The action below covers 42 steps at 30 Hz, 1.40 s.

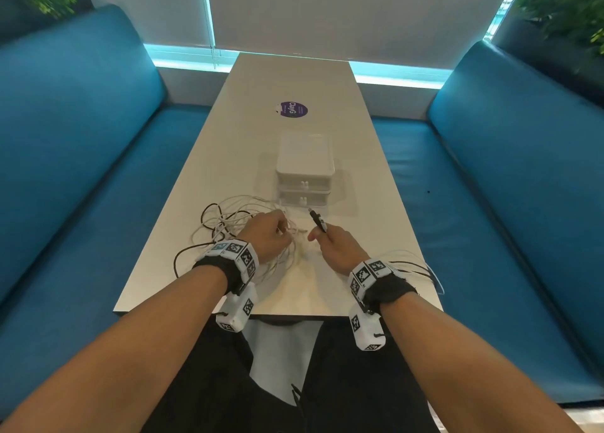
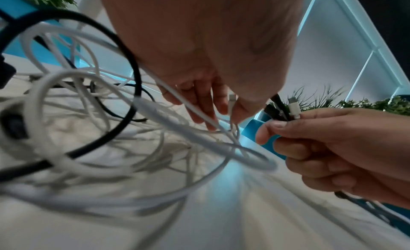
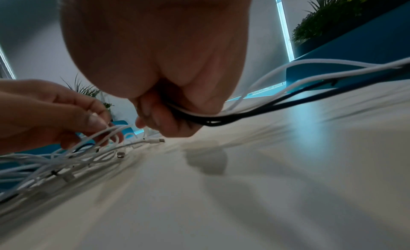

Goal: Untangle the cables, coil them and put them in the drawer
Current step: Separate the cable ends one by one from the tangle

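We have the right hand (image 1: 333,246) fisted around gathered plug ends (image 1: 317,221); left hand (image 1: 268,236) pinches a white strand in the cable tangle (image 1: 235,223), near-left of the closed drawer unit (image 1: 305,174). Cables look light, limp, snag-prone, so we'd grip at plugs

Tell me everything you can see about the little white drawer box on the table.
The drawer box is a small white unit, plastic by its look, with rounded corners and a flat, bare top. It has two stacked drawers, each with a small white knob at the middle of its front; both look shut. It stands upright on the pale table, along its middle line, front facing the person. A purple round sticker lies beyond it. The tangled cables reach close to its lower left corner; neither hand touches it.
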Each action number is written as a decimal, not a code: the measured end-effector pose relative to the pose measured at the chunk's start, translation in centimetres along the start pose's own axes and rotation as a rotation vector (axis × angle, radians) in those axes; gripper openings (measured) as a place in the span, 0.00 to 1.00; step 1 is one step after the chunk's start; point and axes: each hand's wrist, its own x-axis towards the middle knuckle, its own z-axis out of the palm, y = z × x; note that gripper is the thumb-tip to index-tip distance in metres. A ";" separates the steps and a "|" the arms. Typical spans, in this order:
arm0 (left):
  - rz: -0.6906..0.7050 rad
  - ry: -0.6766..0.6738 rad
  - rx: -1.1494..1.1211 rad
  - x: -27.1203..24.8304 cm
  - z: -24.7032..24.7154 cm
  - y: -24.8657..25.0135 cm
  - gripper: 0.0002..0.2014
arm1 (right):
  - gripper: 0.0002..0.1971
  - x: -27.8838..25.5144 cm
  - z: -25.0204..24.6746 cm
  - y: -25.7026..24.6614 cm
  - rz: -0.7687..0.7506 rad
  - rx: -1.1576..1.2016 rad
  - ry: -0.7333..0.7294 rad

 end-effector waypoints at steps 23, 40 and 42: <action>0.243 0.157 0.534 -0.5 1.4 3.1 0.19 | 0.11 0.0 -0.8 -0.4 0.131 -0.031 0.088; 0.172 -0.345 0.532 -0.5 1.2 2.0 0.09 | 0.14 0.7 -3.3 3.5 0.173 -0.118 0.138; 0.189 -0.341 0.555 -0.3 2.2 2.9 0.09 | 0.12 0.4 -2.9 2.1 0.109 0.129 0.104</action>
